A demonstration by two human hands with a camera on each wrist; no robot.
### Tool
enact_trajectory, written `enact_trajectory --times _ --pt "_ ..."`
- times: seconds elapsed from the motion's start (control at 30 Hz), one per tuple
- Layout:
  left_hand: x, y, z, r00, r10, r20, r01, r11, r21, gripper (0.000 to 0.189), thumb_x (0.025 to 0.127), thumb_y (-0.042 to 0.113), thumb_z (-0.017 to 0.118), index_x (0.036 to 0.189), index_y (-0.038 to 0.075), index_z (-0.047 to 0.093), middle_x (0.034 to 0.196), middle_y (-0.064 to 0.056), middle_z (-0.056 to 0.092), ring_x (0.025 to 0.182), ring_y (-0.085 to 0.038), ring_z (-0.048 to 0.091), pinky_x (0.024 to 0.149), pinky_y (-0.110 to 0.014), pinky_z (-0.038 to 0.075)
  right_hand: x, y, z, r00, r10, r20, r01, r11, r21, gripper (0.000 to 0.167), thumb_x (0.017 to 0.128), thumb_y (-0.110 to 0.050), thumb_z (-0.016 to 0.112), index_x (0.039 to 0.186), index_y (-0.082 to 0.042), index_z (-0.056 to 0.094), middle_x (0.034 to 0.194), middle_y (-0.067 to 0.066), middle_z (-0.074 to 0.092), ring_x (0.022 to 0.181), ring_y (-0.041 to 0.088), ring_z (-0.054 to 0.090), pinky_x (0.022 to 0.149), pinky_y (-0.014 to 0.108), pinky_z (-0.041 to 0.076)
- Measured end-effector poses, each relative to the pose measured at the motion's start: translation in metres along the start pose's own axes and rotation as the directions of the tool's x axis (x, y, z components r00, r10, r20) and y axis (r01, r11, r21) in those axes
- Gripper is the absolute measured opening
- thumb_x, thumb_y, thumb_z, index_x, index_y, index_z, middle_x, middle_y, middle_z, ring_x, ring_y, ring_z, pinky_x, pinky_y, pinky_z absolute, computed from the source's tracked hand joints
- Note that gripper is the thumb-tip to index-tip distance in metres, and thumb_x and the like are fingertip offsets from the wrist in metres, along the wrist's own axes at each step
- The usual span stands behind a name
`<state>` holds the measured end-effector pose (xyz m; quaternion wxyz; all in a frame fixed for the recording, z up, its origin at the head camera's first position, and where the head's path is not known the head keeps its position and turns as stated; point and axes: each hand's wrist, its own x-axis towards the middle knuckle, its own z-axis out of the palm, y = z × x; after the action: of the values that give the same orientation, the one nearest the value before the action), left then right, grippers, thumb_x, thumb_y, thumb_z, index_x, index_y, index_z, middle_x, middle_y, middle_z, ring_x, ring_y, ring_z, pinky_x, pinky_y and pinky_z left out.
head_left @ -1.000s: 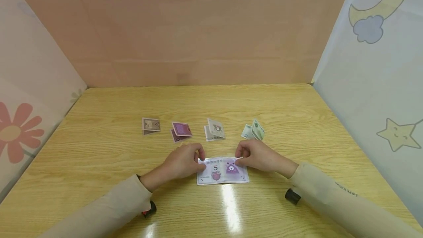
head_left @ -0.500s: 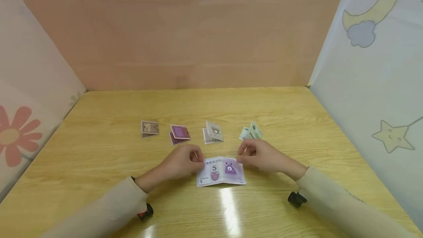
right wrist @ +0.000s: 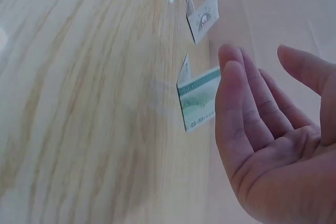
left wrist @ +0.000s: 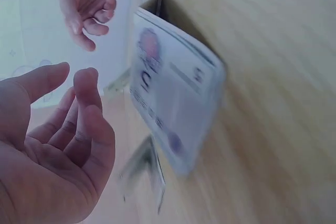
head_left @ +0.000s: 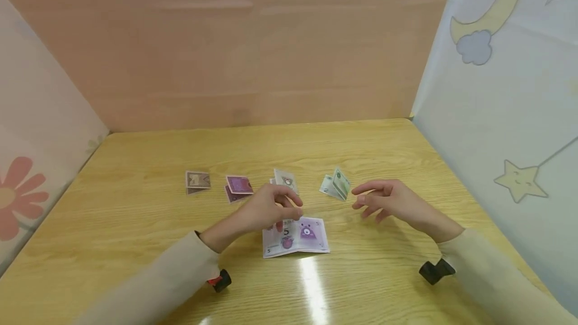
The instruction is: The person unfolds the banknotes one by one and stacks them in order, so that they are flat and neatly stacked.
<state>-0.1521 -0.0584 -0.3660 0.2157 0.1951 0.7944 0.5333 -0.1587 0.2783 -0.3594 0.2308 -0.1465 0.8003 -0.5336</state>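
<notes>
A purple play banknote [head_left: 311,237] marked 5 rests on the table, creased across its middle into a low ridge; its edges look layered in the left wrist view. Over its upper left part hovers my left hand [head_left: 266,207], fingers loosely bent and holding nothing. To the right, my right hand [head_left: 395,202] is raised with relaxed, spread fingers and an empty palm. Nearest to it stands a folded green play banknote [head_left: 340,184], propped half open like a tent. A folded white play banknote [head_left: 286,178] is partly hidden behind my left hand.
A folded magenta play banknote [head_left: 240,185] and a folded brown one [head_left: 197,180] stand in the same row at the left. An orange-pink wall [head_left: 253,64] closes off the back of the wooden table [head_left: 149,245], with patterned white walls at both sides.
Both hands have let go of the purple banknote's upper corners. My right hand has moved away to the right and opened; my left has shifted slightly right and up over the note.
</notes>
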Motion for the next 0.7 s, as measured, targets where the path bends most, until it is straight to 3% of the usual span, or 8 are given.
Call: enact_trajectory --times 0.17,0.4,0.7 --pt "0.023 0.011 0.008 1.0 0.017 0.017 -0.016 0.999 -0.051 0.028 0.093 0.021 0.075 0.115 0.005 0.071 0.094 -0.015 0.074 0.062 -0.031 0.068 0.05 -0.031 0.049 -0.002 0.009 -0.01 1.0 0.0 -0.006 0.0 0.997 0.078 0.05 0.102 -0.019 0.061 0.141 0.009 0.047 0.12 0.019 0.069 0.103 0.033 0.07 0.079 0.046 0.058" --pt "0.062 0.019 0.019 0.999 -0.042 0.002 0.042 0.982 -0.186 0.035 0.091 0.023 0.076 0.12 0.005 0.07 0.101 -0.012 0.076 0.073 -0.037 0.072 0.062 -0.041 0.058 -0.003 0.015 -0.022 1.0 0.014 0.007 -0.015 0.984 0.178 0.047 0.104 -0.018 0.058 0.145 0.003 0.047 0.126 0.015 0.067 0.11 0.03 0.068 0.084 0.046 0.057" --pt "0.097 0.025 0.026 0.993 -0.11 -0.042 0.095 0.959 -0.267 0.028 0.093 0.026 0.074 0.116 0.012 0.072 0.101 -0.01 0.076 0.082 -0.041 0.071 0.057 -0.032 0.056 -0.001 0.022 -0.031 0.999 0.038 -0.003 -0.037 0.977 0.208 0.047 0.105 -0.02 0.057 0.145 0.002 0.046 0.125 0.009 0.068 0.112 0.028 0.067 0.084 0.044 0.057"
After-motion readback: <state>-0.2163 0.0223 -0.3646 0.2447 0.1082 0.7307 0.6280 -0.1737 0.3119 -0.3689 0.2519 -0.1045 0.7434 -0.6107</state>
